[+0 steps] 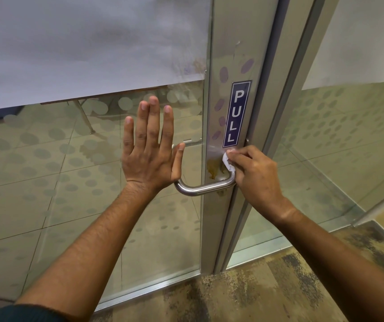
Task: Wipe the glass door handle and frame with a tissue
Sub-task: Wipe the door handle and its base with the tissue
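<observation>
We brace the glass door point(89, 182) with our flat, open left hand point(150, 156) while our right hand point(253, 173) fingers pinch the small white tissue point(227, 162) against the stained silver metal frame point(219, 145) beside the curved steel handle point(205, 188).

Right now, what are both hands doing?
Left hand: open, fingers straight, flat on the glass.
Right hand: pinches the tissue against the frame, just above the handle.
</observation>
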{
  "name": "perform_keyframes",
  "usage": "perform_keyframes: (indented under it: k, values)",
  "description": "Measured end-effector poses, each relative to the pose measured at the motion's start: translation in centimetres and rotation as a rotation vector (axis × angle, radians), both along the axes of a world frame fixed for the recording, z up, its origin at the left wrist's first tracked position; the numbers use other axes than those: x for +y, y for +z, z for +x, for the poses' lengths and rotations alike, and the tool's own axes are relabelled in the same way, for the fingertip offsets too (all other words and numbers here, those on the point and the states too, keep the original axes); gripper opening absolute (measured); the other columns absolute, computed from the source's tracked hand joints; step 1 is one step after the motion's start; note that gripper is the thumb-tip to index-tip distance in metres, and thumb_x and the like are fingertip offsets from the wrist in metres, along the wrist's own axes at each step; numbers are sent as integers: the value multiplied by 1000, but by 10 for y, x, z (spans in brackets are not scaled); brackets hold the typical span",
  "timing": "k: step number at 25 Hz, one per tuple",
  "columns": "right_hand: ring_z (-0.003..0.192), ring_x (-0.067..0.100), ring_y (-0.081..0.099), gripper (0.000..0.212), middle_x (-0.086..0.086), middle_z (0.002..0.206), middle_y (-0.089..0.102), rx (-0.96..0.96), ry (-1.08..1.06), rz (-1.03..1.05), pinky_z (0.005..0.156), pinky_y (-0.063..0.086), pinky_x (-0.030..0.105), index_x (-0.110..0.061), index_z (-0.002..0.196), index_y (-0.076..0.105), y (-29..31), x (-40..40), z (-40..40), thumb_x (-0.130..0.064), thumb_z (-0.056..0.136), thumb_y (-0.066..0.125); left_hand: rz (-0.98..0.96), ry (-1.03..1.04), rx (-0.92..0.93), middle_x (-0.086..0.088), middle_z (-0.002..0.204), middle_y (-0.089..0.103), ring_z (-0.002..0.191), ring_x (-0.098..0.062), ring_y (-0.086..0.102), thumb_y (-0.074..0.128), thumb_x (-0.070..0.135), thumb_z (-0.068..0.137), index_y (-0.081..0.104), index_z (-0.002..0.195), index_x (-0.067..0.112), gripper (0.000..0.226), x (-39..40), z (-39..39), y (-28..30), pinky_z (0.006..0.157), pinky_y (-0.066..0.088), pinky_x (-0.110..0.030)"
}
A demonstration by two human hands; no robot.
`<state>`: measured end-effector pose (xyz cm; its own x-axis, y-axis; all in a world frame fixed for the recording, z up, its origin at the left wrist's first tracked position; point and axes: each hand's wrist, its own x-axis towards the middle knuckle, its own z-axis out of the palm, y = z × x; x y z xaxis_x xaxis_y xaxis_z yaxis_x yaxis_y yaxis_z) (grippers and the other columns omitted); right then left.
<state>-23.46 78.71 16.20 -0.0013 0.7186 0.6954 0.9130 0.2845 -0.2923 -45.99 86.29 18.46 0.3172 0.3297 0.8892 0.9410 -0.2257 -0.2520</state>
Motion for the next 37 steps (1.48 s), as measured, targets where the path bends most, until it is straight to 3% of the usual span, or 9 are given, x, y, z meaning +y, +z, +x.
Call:
perform_keyframes:
  k: [3,5,7,13,17,21,27,32,37]
  values:
    - [89,34,70,30,18,97,72,-114,5,9,78,61,45,1,106,73,1,1,0,-8,78,80,-4,3,13,-21,157,14,154,-28,-10,42,46,97,12,157,6,77,0,1,0,125,-12,-41]
    - [90,35,69,35,18,100,73,-306,41,15,76,60,44,1,107,72,4,2,3,-9,75,83,-5,11,11,-21,157,14,154,-26,-15,43,46,97,14,156,6,78,0,0,0,125,-12,-41]
    - [90,33,69,36,17,100,73,-317,45,22,75,61,43,-1,108,73,4,4,5,-8,74,83,-2,6,-1,-21,156,13,153,-22,-21,46,46,96,16,156,5,79,0,0,0,125,-10,-42]
    - [71,9,66,17,1,83,72,456,-25,29,68,51,10,-6,102,77,-10,6,-8,-6,85,75,3,-4,4,-21,156,15,153,-29,-5,47,44,95,20,155,4,77,-2,1,1,124,-7,-42]
    - [78,2,69,19,-10,84,72,877,-34,-48,70,54,14,-12,104,77,-21,10,-14,-8,85,75,0,1,14,-22,155,14,147,-33,4,51,43,93,21,154,3,79,-3,1,2,124,-5,-44]
    - [89,10,74,24,-5,94,77,1205,-14,-111,79,58,24,-20,101,77,-26,11,-19,-2,85,74,-3,11,19,-23,155,14,147,-34,3,50,44,93,21,154,2,79,-3,2,2,123,-7,-43]
    - [86,17,75,24,2,91,78,1540,0,-141,76,60,26,-5,107,73,-38,6,-34,4,86,70,-22,19,26,-23,155,13,146,-35,6,48,45,94,18,155,3,80,-4,2,3,123,-8,-43]
    - [95,25,71,25,16,104,74,1781,-9,-250,91,57,36,1,113,70,-35,5,-37,7,88,65,-24,20,27,-23,155,13,146,-34,3,45,46,95,17,155,3,78,-3,3,2,123,-9,-43]
    - [73,29,73,13,15,85,77,1619,72,-462,59,60,32,-1,98,74,-29,-10,-23,1,90,65,-26,27,33,-23,155,13,146,-36,6,42,47,97,17,155,3,77,-4,2,3,123,-10,-42]
